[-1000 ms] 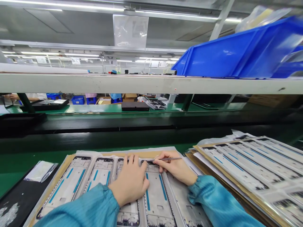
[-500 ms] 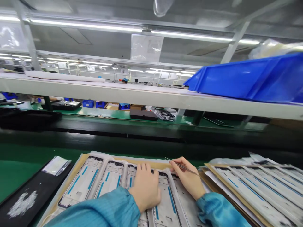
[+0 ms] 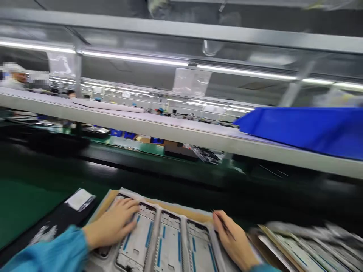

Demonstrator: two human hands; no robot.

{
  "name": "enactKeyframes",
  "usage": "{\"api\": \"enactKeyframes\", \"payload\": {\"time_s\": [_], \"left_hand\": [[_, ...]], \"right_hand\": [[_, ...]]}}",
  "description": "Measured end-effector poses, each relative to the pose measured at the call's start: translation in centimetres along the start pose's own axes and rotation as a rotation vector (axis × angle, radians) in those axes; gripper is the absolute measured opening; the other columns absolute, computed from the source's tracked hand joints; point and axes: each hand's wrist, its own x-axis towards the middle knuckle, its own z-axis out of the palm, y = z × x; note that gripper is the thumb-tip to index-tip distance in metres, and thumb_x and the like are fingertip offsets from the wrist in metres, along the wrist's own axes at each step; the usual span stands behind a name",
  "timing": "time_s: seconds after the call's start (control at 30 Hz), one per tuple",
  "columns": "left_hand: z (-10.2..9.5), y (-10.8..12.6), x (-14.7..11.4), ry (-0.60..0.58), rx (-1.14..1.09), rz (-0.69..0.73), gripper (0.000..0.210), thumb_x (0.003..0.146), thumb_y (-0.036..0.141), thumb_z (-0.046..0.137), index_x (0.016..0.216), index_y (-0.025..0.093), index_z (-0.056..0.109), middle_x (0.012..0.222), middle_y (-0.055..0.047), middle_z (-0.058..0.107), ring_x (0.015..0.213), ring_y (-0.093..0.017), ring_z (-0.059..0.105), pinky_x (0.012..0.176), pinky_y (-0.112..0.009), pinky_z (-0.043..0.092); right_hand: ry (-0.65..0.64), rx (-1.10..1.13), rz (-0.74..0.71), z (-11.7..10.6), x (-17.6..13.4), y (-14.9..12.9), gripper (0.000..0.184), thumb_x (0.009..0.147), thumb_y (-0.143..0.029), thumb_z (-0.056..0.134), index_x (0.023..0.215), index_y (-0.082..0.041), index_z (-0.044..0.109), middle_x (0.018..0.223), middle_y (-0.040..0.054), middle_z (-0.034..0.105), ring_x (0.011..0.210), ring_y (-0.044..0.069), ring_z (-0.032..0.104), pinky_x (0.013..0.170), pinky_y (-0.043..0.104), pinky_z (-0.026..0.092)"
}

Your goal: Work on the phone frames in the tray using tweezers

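Note:
Several phone middle frames point(image 3: 168, 245), silvery with blue adhesive strips and dark ends, lie side by side in a white tray point(image 3: 159, 206) with a tan border. Over the leftmost frame rests my left hand point(image 3: 115, 223), palm down with its fingers stretched out, hiding much of that frame. My right hand point(image 3: 236, 241) is closed on a pair of thin metal tweezers point(image 3: 228, 229) at the tray's right edge. The tweezers are blurred, their tip close to the far right corner.
On the left, a black tray point(image 3: 64, 219) bears a small packet point(image 3: 80, 199) and a pile of whitish bits point(image 3: 44, 234). More framed trays point(image 3: 306, 249) are stacked at right. A shelf point(image 3: 159, 126) with a blue bin point(image 3: 306, 128) crosses ahead; people stand in the background.
My left hand has moved left, from the middle frames to the leftmost one. My right hand keeps the tweezers near the tray's right edge. The camera view has shifted and tilted.

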Motion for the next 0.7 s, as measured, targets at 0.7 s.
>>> {"api": "enactKeyframes", "payload": {"time_s": [0.7], "left_hand": [[0.5, -1.4, -2.3, -0.003, -0.201, -0.157, 0.050, 0.098, 0.052, 0.042, 0.146, 0.039, 0.041, 0.159, 0.002, 0.030, 0.148, -0.032, 0.022, 0.120, -0.059, 0.019]], "right_hand": [[-0.243, -0.005, -0.075, -2.5, 0.0, 0.1, 0.037, 0.099, -0.053, 0.031, 0.083, -0.028, 0.054, 0.079, 0.0051, 0.056, 0.071, 0.024, 0.059, 0.067, 0.038, 0.054]]}}
